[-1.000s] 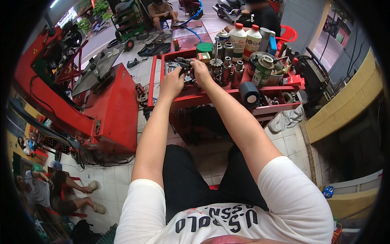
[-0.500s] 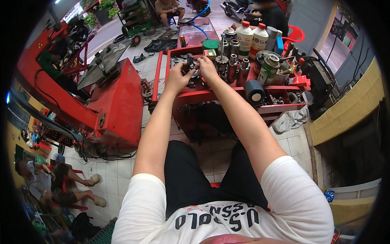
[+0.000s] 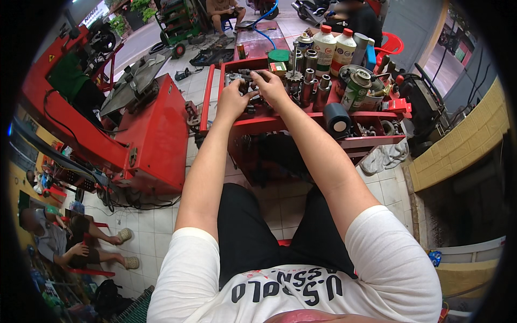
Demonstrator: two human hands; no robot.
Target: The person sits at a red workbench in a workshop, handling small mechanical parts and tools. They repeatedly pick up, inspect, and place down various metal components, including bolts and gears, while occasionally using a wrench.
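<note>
Both hands are together over the left end of the top tray of a red tool cart (image 3: 301, 119). A small dark metal part (image 3: 249, 86) shows between my fingers; its exact kind is too small to tell. My left hand (image 3: 233, 101) is closed around its near side, thumb pointing right. From the right, my right hand (image 3: 270, 89) pinches at the same part with bent fingers. Loose metal pieces lie in the tray beneath and around the hands. Right of my right hand stand several upright metal sockets (image 3: 308, 86) and a toothed gear (image 3: 293, 77).
Bottles with red caps (image 3: 324, 51), a green spray can (image 3: 357, 90) and a black cylinder (image 3: 337, 119) crowd the cart's right side. A red machine (image 3: 161, 140) stands left. One person (image 3: 54, 237) sits at lower left; others sit at the far side.
My right hand has shifted slightly left and up, its fingers now more bent over the part. The left hand stays nearly in place. The seated person at lower left has moved an arm.
</note>
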